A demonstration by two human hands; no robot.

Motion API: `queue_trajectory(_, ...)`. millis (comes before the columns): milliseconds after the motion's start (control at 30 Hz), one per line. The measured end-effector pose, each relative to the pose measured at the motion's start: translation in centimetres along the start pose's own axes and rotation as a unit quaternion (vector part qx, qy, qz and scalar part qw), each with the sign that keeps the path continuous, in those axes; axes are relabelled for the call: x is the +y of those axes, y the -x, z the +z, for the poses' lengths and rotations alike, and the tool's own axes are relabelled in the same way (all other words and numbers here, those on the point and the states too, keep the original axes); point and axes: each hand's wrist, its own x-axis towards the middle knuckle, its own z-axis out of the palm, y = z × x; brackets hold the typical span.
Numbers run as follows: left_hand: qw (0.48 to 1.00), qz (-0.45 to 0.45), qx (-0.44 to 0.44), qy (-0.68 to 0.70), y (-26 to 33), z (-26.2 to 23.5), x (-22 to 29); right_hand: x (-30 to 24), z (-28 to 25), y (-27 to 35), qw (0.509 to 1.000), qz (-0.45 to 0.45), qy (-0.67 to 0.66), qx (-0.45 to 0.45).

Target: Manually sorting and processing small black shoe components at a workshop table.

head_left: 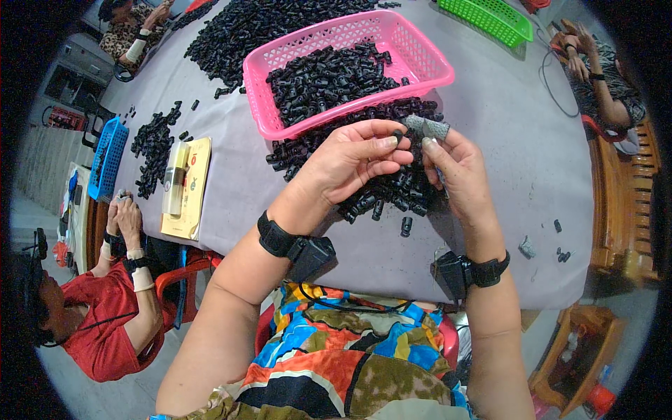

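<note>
My left hand point(353, 157) pinches a small black plastic piece point(399, 134) between thumb and fingertips. Close beside it, my right hand point(458, 171) grips a thin grey tool point(435, 130) with a textured wrap; fingers cover part of it, and its exact kind cannot be made out. Both hands are raised over a heap of black cylindrical plastic parts point(378, 199) on the grey-covered table point(462, 276). Just beyond them stands a pink perforated basket point(336, 126), partly filled with the same parts.
A larger black heap point(231, 38) lies at the back. Leftward are a yellow booklet point(189, 203), a blue basket point(108, 157) and a person in red point(112, 315). A green basket point(490, 21) stands far right; a grey scrap point(527, 246) lies at right. Other people sit around.
</note>
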Motion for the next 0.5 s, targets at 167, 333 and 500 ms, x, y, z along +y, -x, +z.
queue_trajectory(167,0.999,0.0,-0.054,0.008,0.2,0.3,0.1,-0.2,0.2,0.1,1.0,0.007,0.001,0.002)
queue_trajectory(333,0.998,0.005,-0.055,-0.014,0.2,0.3,0.1,0.2,0.1,0.0,1.0,0.006,0.003,-0.001)
queue_trajectory(500,0.999,-0.005,-0.044,-0.008,-0.1,-0.6,0.1,-0.1,0.2,0.1,1.0,0.017,-0.003,-0.005)
